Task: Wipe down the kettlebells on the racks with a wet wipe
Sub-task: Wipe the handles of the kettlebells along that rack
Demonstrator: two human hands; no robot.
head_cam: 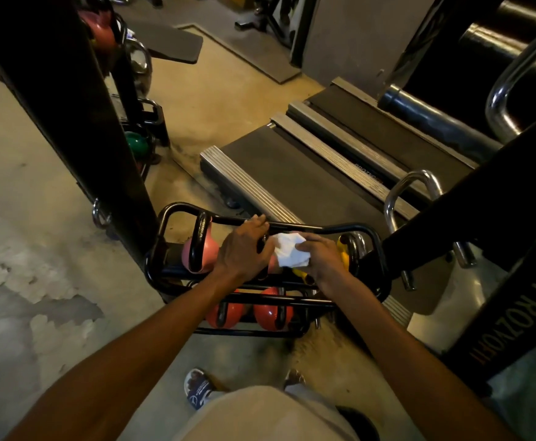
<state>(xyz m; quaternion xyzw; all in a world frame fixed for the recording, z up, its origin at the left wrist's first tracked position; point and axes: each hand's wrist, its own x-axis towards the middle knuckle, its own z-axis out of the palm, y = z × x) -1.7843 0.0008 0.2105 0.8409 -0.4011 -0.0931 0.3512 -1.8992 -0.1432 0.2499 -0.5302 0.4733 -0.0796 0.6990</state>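
A low black tube rack (171,214) stands on the floor in front of me. A pink kettlebell (211,249) with a black handle sits on its top tier at the left. My left hand (244,249) grips the handle of a second kettlebell beside it, mostly hidden under the hand. My right hand (320,257) holds a crumpled white wet wipe (290,254) against that kettlebell. A yellow kettlebell (344,254) peeks out behind my right hand. Two orange kettlebells (271,308) rest on the lower tier.
Treadmill decks (308,173) lie just behind the rack. A thick black machine post (69,116) rises at the left, a slanted black frame (483,249) at the right. More kettlebells, pink (99,30) and green (136,143), sit on a far rack. My sandalled foot (198,388) is below.
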